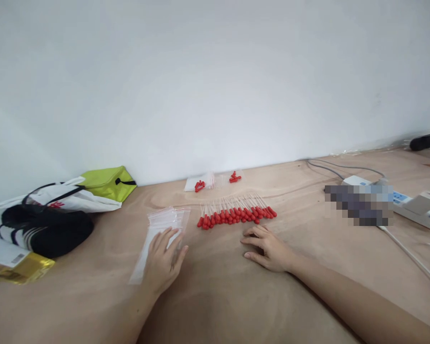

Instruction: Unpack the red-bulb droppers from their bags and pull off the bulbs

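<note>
On the pale brown worktop point(207, 296), a dense row of thin pale sticks with rounded red heads point(236, 215) lies with its heads toward the person. Just left of that row are flat, clear plastic zip bags point(160, 219); the left hand point(164, 258) is over them, its fingers loosely spread and grasping nothing. Near the row's right end, on the person's side, the right hand point(268, 248) is empty, with fingers slightly bent and thumb apart. Beyond the row are two small clusters of red pieces point(199, 185); well left of it sits a lime-green fabric bag point(109, 184).
</note>
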Tool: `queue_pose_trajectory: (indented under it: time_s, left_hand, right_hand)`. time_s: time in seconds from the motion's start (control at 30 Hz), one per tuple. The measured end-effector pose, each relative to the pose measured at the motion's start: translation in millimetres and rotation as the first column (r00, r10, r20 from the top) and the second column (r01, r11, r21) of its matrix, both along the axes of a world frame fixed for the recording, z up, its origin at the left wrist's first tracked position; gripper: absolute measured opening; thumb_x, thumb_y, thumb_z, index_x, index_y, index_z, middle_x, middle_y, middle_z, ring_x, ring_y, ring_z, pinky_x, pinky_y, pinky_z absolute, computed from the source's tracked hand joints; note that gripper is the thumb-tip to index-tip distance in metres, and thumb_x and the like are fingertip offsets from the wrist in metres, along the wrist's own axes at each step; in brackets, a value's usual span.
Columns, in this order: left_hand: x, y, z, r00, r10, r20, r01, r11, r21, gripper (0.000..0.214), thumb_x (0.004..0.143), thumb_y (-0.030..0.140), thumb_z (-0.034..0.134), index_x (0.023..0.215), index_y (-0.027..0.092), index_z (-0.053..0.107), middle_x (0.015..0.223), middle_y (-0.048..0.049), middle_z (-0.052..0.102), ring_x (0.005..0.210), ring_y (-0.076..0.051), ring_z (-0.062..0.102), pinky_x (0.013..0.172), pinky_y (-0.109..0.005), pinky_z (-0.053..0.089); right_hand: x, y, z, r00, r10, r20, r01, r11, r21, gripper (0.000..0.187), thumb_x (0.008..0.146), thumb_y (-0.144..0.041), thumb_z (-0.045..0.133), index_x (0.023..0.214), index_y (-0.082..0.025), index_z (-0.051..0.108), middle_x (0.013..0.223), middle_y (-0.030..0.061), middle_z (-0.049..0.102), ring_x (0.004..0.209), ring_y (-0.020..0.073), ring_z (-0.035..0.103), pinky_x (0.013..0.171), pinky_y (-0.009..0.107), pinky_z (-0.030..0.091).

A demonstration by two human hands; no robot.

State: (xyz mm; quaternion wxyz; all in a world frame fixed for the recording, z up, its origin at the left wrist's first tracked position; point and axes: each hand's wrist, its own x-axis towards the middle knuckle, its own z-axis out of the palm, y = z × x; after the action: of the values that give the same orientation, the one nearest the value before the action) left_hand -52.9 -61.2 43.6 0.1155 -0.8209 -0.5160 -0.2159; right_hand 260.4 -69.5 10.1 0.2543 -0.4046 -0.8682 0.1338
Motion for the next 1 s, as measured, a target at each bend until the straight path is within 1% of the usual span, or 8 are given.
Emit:
queue_pose_trajectory:
  time_s: [0.07,0.13,0.23,0.4,0.53,0.83,0.93,1.0]
  left_hand:
    - [19,-7,1.4,0.981,-0.183,0.07,0.185,0.982,-0.025,0.03,0.083,0.027,0.041,0.106,0.021,0.059,0.11,-0.0086,0.059,0.112,-0.022,0.047,0.096,-0.039,0.038]
    - [37,-11,0.8,0.932,-0.351,0.087,0.359,0.927,-0.11,0.029,0.082,0.025,0.043,0.107,0.023,0.058,0.113,-0.0065,0.058,0.112,-0.02,0.048,0.094,-0.036,0.041]
    - [55,-8,-0.8,0.905,-0.412,0.108,0.426,0.862,-0.275,0.03,0.082,0.026,0.044,0.11,0.024,0.057,0.117,-0.0055,0.056,0.114,-0.02,0.047,0.095,-0.037,0.041]
    - [58,0,-2.9,0.96,-0.262,0.095,0.276,0.843,-0.461,0.036,0.083,0.033,0.043,0.118,0.025,0.05,0.127,-0.003,0.049,0.118,-0.02,0.043,0.098,-0.041,0.039]
    - [57,0,-5.0,0.969,-0.228,0.099,0.248,0.864,-0.439,0.036,0.084,0.033,0.043,0.117,0.024,0.052,0.126,-0.0029,0.05,0.119,-0.02,0.042,0.1,-0.042,0.036]
    - [55,1,-9.6,0.939,-0.267,0.217,0.332,0.872,-0.36,0.029,0.08,0.03,0.048,0.108,0.025,0.057,0.116,-0.0044,0.057,0.109,-0.02,0.051,0.093,-0.041,0.042]
    - [55,6,-14.0,0.9,-0.115,0.421,0.26,0.916,-0.307,0.016,0.077,0.031,0.05,0.082,0.021,0.062,0.094,-0.0047,0.061,0.089,-0.018,0.059,0.081,-0.035,0.048]
    - [54,13,-17.5,0.797,0.081,0.599,0.124,0.948,-0.295,0.019,0.073,0.036,0.053,0.068,0.019,0.056,0.079,-0.003,0.058,0.075,-0.017,0.06,0.07,-0.031,0.05]
  right_hand:
    - [0,0,-0.7,1.0,-0.015,0.007,0.015,1.0,0.01,0.034,0.08,-0.039,0.05,0.109,-0.022,0.056,0.107,0.008,0.055,0.098,0.02,0.049,0.088,0.039,0.036]
    - [0,1,-1.6,0.999,-0.033,0.016,0.032,0.999,0.025,0.036,0.081,-0.038,0.049,0.113,-0.022,0.054,0.109,0.0083,0.055,0.099,0.0203,0.05,0.089,0.04,0.036]
    - [1,2,-2.8,0.998,-0.056,0.026,0.055,0.997,0.046,0.038,0.081,-0.038,0.048,0.115,-0.022,0.053,0.114,0.009,0.054,0.104,0.0212,0.049,0.091,0.04,0.035]
    - [2,3,-3.0,0.996,-0.066,0.052,0.064,0.997,0.037,0.039,0.082,-0.041,0.047,0.113,-0.021,0.055,0.117,0.0102,0.053,0.106,0.0226,0.048,0.092,0.041,0.035]
    - [2,4,-2.7,0.997,-0.057,0.05,0.056,0.998,0.021,0.039,0.082,-0.041,0.047,0.113,-0.021,0.055,0.117,0.01,0.053,0.106,0.0223,0.048,0.091,0.04,0.036]
    - [2,4,-4.9,0.997,-0.064,0.036,0.063,0.997,0.037,0.037,0.081,-0.04,0.048,0.112,-0.022,0.056,0.115,0.0094,0.055,0.104,0.0216,0.049,0.09,0.04,0.036]
    - [2,4,-6.0,0.998,-0.061,0.03,0.06,0.998,0.035,0.036,0.081,-0.04,0.048,0.112,-0.022,0.056,0.115,0.0091,0.055,0.104,0.0214,0.049,0.089,0.04,0.036]
    - [3,5,-6.6,0.998,-0.061,0.023,0.061,0.997,0.038,0.037,0.081,-0.04,0.049,0.112,-0.022,0.056,0.115,0.0092,0.054,0.104,0.0214,0.048,0.09,0.04,0.035]
